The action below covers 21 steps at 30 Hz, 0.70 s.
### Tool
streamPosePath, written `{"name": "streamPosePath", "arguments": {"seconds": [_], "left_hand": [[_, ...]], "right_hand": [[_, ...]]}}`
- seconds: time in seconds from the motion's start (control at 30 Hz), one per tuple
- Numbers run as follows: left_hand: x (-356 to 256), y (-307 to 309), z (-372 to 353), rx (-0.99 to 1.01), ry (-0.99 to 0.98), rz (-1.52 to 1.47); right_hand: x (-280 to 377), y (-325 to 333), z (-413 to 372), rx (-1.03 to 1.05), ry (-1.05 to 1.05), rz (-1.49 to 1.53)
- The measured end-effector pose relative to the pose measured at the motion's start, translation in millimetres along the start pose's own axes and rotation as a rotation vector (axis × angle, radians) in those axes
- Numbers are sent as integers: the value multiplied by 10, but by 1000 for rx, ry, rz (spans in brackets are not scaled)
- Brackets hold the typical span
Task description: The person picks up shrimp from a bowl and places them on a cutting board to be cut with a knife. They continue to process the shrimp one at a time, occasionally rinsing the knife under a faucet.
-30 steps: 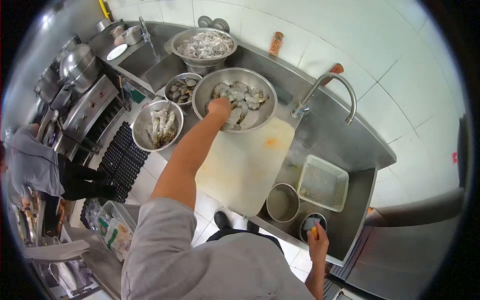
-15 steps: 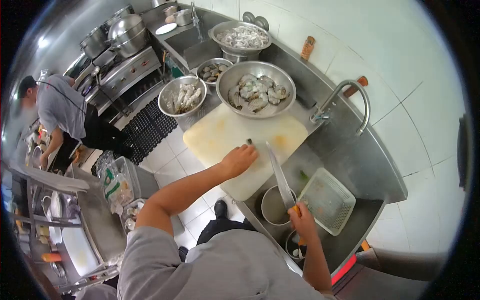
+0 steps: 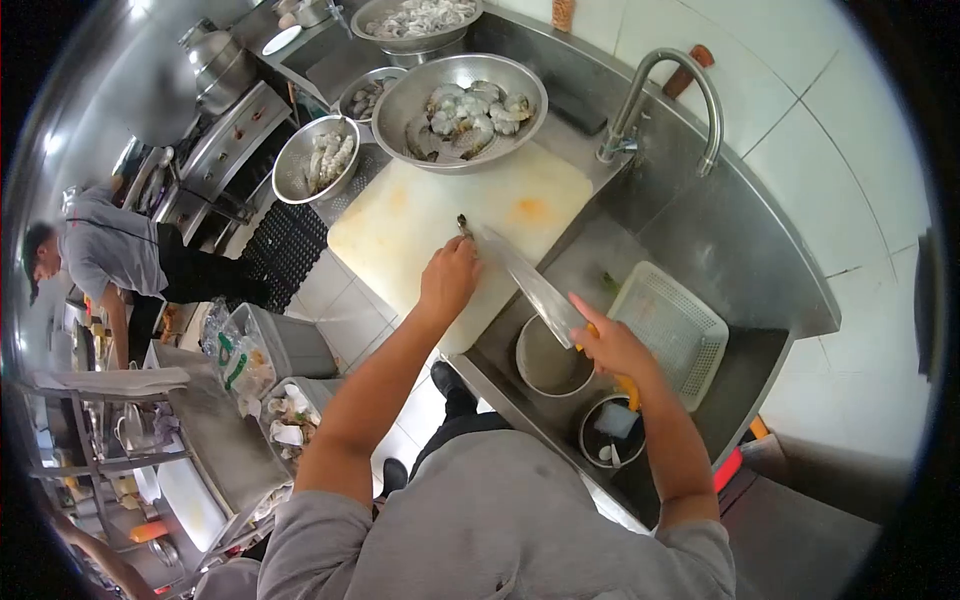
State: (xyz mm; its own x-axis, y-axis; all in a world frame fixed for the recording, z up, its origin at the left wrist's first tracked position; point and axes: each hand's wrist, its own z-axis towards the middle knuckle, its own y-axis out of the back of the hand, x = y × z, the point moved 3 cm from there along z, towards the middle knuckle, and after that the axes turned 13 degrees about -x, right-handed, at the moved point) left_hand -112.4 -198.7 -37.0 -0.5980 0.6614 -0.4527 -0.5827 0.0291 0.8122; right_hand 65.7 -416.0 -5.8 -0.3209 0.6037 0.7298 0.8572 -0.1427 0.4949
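Note:
My left hand (image 3: 450, 280) is closed on a shrimp (image 3: 463, 226), whose dark end shows past my fingers on the white cutting board (image 3: 390, 235). My right hand (image 3: 612, 348) grips the orange handle of a large knife (image 3: 535, 288), index finger stretched along it. The blade points at the shrimp, its tip over the board close to my left fingers. Behind the board, a big steel colander (image 3: 400, 100) holds several grey shrimp. Left of it, a smaller colander (image 3: 290, 178) holds pale shrimp.
A sink (image 3: 690, 250) with a faucet (image 3: 712, 110) lies right, holding a white plastic basket (image 3: 712, 330) and a steel pot (image 3: 550, 368). A bowl of pale pieces (image 3: 415, 40) stands at the back. A co-worker (image 3: 110, 245) bends at the far left.
The view has shifted, with the board and bowls now higher and further left. My right index finger has stretched out along the knife.

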Motion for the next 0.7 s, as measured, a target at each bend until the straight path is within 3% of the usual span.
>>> {"name": "streamPosePath", "arguments": {"seconds": [0.2, 0.3, 0.4, 0.5, 0.7], "left_hand": [[187, 204, -189, 48, 275, -64], [252, 272, -302, 84, -14, -13], [157, 243, -403, 233, -131, -21], [130, 144, -408, 338, -125, 51], [145, 96, -430, 313, -175, 124]], "right_hand": [[10, -7, 233, 109, -39, 67], [-32, -2, 341, 139, -14, 72], [-98, -28, 448, 145, 26, 104], [-59, -28, 474, 135, 62, 110], [18, -47, 411, 108, 74, 85]]}}
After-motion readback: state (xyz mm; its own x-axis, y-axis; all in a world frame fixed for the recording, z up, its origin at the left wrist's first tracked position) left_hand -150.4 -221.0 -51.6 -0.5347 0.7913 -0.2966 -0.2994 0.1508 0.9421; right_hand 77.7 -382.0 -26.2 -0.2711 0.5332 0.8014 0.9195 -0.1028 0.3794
